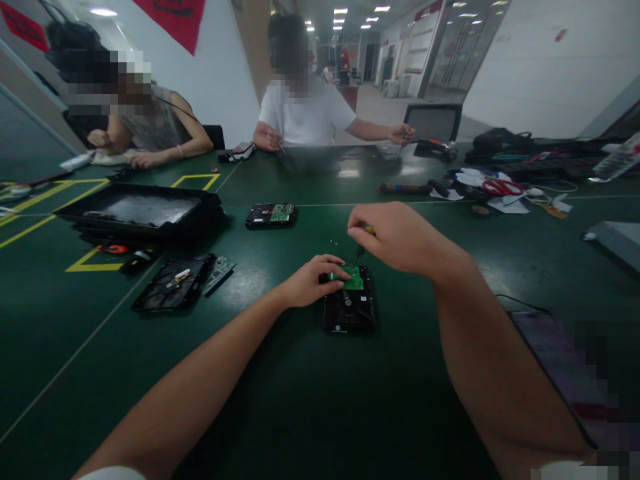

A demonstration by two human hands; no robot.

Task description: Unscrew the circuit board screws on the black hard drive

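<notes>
A black hard drive [357, 312] with a green circuit board [356, 277] at its far end lies flat on the dark green table. My left hand [317, 280] rests on the drive's left side, fingers spread, with fingertips touching the board. Above the board's far edge, my right hand [385, 233] is closed around a screwdriver [369, 230] with a yellowish handle. The screwdriver's shaft points down to the board; its tip is too small to make out.
Another drive [271, 215] lies beyond my left hand. Further left are an opened drive [175, 283], a loose circuit board [220, 275] and black trays [140, 210]. Two people sit across the table [280, 427]. Red-handled scissors [503, 187] lie at right.
</notes>
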